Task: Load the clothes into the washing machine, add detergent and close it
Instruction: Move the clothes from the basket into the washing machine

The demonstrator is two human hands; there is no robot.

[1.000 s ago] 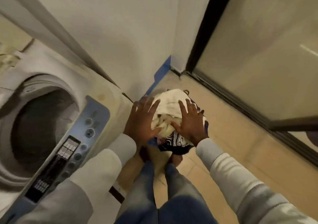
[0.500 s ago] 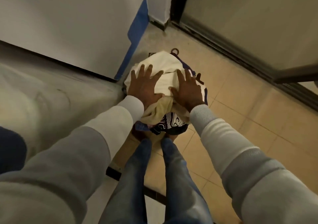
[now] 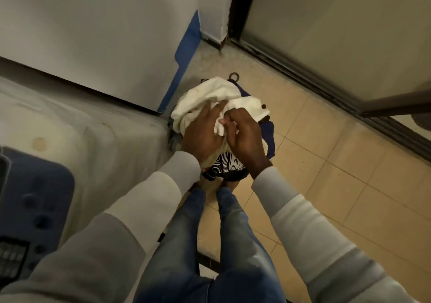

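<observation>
Loading seems just begun: left hand (image 3: 200, 137) lies flat on the cream cloth (image 3: 210, 95), right hand (image 3: 247, 137) pinches its fold; next, probably lift it to the washing machine (image 3: 93, 139) at 9 o'clock

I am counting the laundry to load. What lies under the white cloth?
Under the white cloth a patterned garment shows at the near edge, and blue fabric shows at the right. The cloth covers the rest, so what else lies below cannot be seen.
</observation>
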